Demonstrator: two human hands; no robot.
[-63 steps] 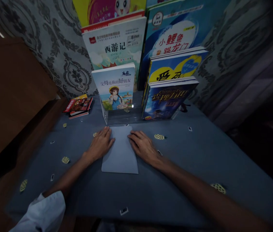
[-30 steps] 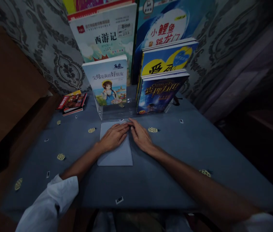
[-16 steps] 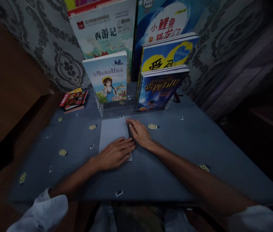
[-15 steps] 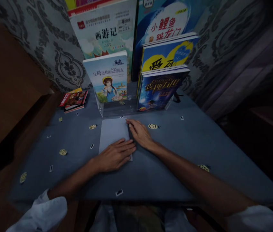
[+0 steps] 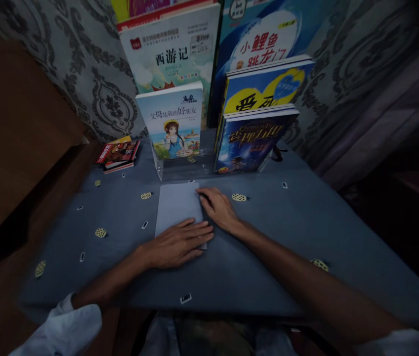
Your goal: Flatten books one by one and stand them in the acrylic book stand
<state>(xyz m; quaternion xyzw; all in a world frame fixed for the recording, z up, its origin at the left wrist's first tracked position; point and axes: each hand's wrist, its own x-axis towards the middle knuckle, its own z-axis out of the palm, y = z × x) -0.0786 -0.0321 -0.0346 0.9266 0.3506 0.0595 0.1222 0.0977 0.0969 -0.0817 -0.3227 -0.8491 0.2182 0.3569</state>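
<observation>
Bluish paper point(image 5: 176, 205) lies under a flat left hand point(image 5: 180, 242), lower down than before; loose right hand point(image 5: 219, 207) touches its edge.

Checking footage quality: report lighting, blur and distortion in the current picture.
Head view: dim, with the right edge nearly black; the pale flat item partly under the left hand shows no glare; the front-left standing book is fairly sharp, the purplish fabric smeared.

The head camera looked forward and down from close above the near edge of the counter point(image 5: 246, 279).
</observation>
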